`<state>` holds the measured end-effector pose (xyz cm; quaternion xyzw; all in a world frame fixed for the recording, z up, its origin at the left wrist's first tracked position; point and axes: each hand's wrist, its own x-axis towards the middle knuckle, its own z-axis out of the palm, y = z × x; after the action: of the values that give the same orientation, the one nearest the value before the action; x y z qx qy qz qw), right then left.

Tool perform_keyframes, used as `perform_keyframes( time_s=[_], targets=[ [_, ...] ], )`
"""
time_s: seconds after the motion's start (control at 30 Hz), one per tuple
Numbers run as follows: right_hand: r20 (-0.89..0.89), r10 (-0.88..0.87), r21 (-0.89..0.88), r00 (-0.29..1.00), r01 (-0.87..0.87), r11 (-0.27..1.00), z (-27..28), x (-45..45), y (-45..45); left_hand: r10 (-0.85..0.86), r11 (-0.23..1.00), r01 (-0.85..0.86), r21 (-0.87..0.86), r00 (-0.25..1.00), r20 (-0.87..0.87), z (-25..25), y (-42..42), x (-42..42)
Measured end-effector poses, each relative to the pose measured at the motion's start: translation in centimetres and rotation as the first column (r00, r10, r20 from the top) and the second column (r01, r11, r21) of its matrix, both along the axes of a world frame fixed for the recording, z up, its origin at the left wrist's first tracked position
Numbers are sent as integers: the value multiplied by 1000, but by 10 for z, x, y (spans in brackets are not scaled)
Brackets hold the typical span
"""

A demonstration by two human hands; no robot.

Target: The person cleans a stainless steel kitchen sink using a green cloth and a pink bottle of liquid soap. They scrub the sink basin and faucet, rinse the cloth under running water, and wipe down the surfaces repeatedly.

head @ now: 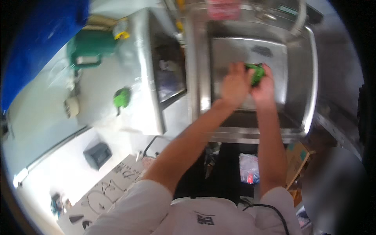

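Observation:
Both my hands are together over the basin of a stainless steel sink. Between them is a bright green object, blurred, perhaps a cloth or leafy thing; I cannot tell which. My right hand holds it from the right, its fingers curled around it. My left hand presses against its left side, fingers bent. A dark oval patch shows on the sink bottom beyond the hands. The faucet stands at the sink's back right.
On the white counter at left are a green plastic container, a roll of tape and another green object. A pink-red item hangs at the sink's back edge. A cardboard box stands below at right.

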<state>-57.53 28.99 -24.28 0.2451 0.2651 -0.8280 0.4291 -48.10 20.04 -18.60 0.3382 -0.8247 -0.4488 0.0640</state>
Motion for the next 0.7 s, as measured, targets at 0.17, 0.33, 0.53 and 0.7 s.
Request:
perform_keyframes(
  time_s=[0.17, 0.33, 0.53, 0.7],
  targets=[
    [7, -35, 79, 999, 35, 996, -28, 19, 2, -83, 996, 80, 40, 992, 100, 2, 1, -4],
    [-95, -10, -14, 995, 9, 1000, -45, 26, 10, -146, 987, 136, 85, 980, 137, -11, 3, -1],
    [-265, 247, 202, 932, -197, 959, 17, 13, 3, 209, 814, -132, 565, 975, -73, -37, -27, 6],
    [-321, 281, 234, 904, -211, 949, 28, -14, 32, 443, 444, -134, 886, 892, -87, -7, -72, 5]
  ],
)
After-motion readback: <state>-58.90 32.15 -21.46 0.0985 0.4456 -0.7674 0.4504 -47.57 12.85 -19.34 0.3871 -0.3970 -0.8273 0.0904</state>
